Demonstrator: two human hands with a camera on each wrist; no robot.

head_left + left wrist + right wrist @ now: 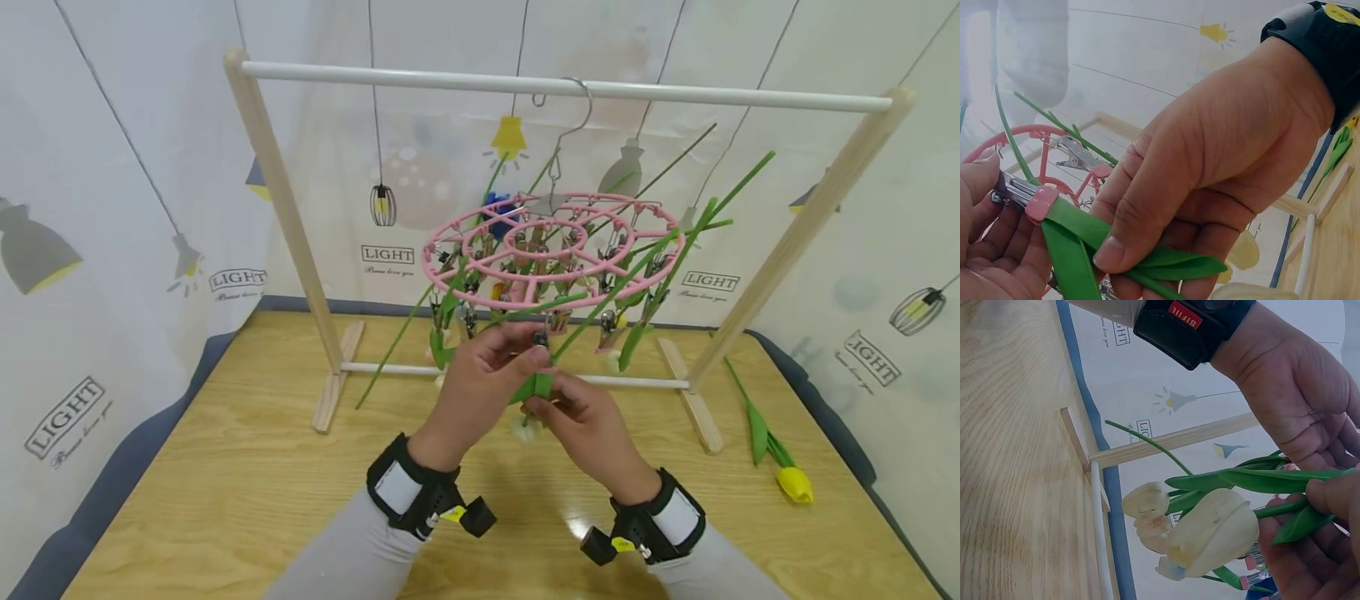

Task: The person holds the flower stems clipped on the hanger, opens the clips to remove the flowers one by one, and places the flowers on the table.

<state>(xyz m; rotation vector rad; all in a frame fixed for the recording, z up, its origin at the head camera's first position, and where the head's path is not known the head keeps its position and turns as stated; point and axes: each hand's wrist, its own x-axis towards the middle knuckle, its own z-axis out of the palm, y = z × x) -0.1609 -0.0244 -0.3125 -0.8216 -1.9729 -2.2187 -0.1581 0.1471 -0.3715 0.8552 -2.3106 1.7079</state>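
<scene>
Under the front rim of a pink round clip hanger [530, 292], my left hand [476, 379] grips a metal clip [1016, 189] with pink pads. Between those pads runs the green leaf and stem of a white tulip [1213, 531], whose bloom points down. Just below the clip, my right hand [592, 425] pinches the green leaves [1166, 259] and stem with thumb and fingers. In the right wrist view the bloom hangs in front of other pale tulips [1146, 500].
The hanger's metal hook [581, 112] loops over the white rod [450, 80] of a wooden stand [285, 217]. Several flowers hang clipped upside down, one of them blue [501, 215], with stems sticking out past the rim. A yellow tulip [795, 485] lies on the table at the right.
</scene>
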